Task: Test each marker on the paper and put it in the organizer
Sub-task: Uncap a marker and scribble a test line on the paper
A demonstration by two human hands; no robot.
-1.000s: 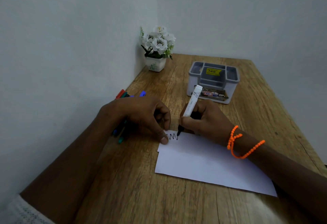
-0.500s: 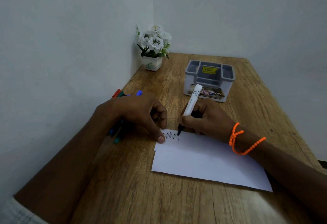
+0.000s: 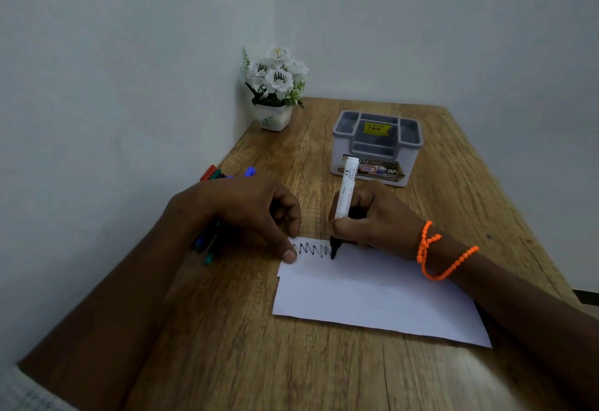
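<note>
A white marker (image 3: 346, 190) with a black tip is gripped in my right hand (image 3: 379, 219), its tip touching the white paper (image 3: 372, 294) at the end of a black zigzag line (image 3: 311, 249). My left hand (image 3: 246, 213) has its fingers curled and its thumb presses the paper's top left corner; anything inside it is hidden. Several coloured markers (image 3: 227, 174) lie under and behind my left hand. The grey organizer (image 3: 377, 148) stands behind my right hand with nothing showing in its compartments.
A small pot of white flowers (image 3: 274, 115) sits in the far left corner against the wall. The wooden table (image 3: 227, 362) runs along the left wall, its right edge open. An orange bead bracelet (image 3: 434, 251) hangs on my right wrist.
The marker tip has travelled to the right and the zigzag line has grown longer. My left hand stays on the paper's corner.
</note>
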